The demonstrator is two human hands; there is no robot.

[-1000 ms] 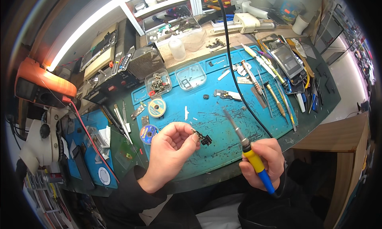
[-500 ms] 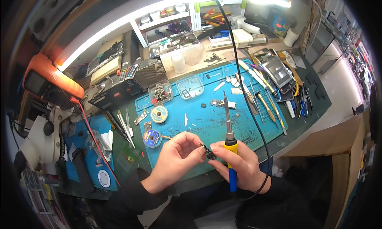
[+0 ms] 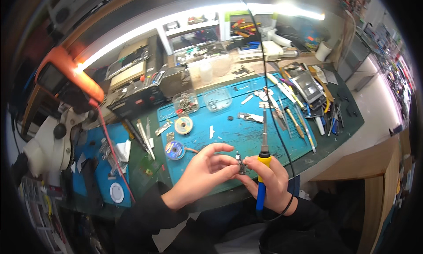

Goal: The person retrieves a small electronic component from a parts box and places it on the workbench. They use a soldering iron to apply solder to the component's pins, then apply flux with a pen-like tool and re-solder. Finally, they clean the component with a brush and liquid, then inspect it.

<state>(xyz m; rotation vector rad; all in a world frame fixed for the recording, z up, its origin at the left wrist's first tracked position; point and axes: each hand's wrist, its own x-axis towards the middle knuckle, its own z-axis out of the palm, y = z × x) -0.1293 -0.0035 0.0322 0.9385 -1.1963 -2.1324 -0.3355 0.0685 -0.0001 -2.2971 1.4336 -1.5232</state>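
A small dark electronic part (image 3: 241,164) with a bright metal end sits between my two hands, above the near edge of the blue work mat. My left hand (image 3: 205,172) pinches it from the left with the thumb, the other fingers curled behind. On its other side, my right hand (image 3: 272,181) touches it with thumb and fingertips. That same hand keeps a soldering iron (image 3: 263,170) with a yellow and blue handle tucked against the fingers, its tip pointing up and away. The part's finer details are blurred.
Two wire spools (image 3: 175,150) and clear boxes of small parts (image 3: 217,99) stand on the blue mat (image 3: 211,141). Tweezers and pen-like tools (image 3: 294,122) lie at right. The iron's black cable (image 3: 277,132) crosses the mat. An orange-cased meter (image 3: 70,73) stands at left.
The part has been turned more upright and its metal end now shows. Both hands sit slightly further right in view, and my left fingers have spread a little. The whole view has shifted.
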